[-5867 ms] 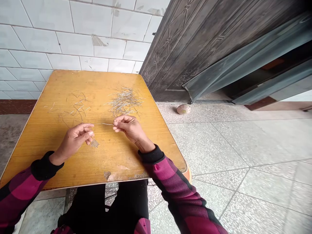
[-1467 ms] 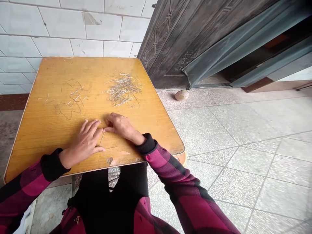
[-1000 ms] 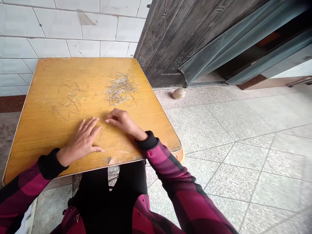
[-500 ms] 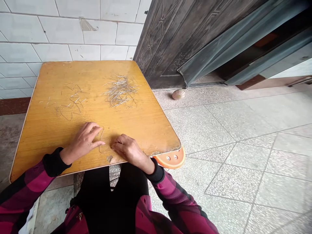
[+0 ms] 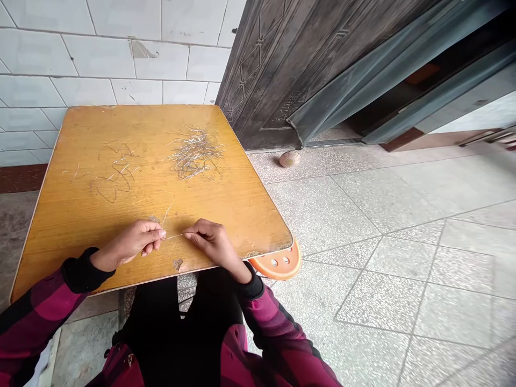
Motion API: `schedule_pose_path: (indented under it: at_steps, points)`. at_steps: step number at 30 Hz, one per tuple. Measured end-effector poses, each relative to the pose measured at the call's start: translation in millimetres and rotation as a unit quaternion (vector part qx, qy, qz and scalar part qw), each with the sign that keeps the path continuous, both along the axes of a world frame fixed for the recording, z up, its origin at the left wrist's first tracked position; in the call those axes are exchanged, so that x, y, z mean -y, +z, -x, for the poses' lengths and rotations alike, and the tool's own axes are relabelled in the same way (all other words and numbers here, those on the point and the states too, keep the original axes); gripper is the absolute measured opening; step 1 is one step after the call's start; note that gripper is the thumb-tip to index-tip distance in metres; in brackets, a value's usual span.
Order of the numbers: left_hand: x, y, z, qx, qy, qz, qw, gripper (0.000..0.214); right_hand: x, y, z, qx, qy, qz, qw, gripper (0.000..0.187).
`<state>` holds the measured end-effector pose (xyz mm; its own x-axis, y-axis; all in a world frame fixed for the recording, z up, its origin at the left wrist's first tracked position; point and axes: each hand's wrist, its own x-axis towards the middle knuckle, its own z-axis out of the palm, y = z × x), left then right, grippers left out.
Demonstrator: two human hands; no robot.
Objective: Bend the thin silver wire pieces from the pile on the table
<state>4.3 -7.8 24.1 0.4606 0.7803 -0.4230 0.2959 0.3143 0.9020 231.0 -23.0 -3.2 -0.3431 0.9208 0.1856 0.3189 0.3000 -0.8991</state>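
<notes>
My left hand point(image 5: 131, 243) and my right hand point(image 5: 212, 244) are raised a little above the near part of a yellow wood-veneer tabletop point(image 5: 229, 212). Their fingertips pinch a thin silvery wire point(image 5: 176, 235), which spans the short gap between them. A further end of wire curves up from my left fingertips across the table. Farther away lies a dense heap of similar wire pieces point(image 5: 195, 159). To its left is a looser tangle of thin wire point(image 5: 116, 174). Neither hand touches these.
An orange plastic stool edge point(image 5: 278, 262) sticks out beneath the table's right corner. A dark embossed metal door point(image 5: 266, 70) stands behind the table, beside a white tiled wall point(image 5: 100, 54). A small worn ball point(image 5: 289, 158) rests on the speckled tile floor.
Both hands have risen from the tabletop and closed on the wire, which now lies lifted between them. My right hand has moved slightly up and left, and the view has tilted slightly.
</notes>
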Motion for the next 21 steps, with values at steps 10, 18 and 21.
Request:
schedule_pose_path:
  at_steps: [10,18,21]
  points:
    - [8.8,-10.3,-6.3,0.053,0.074,-0.068,0.993,0.034,-1.9,-9.7,8.4,-0.068,-0.028,0.138,0.988,0.028]
    - [7.8,-8.4,-9.9,0.076,0.112,-0.047,0.99,0.035,-0.7,-15.6,9.6,0.241,-0.097,-0.316,0.912,0.019]
    - [7.2,-9.2,-10.2,0.061,0.101,-0.058,0.991,0.034,-3.5,-17.7,6.1,0.262,-0.048,-0.334,0.904,0.023]
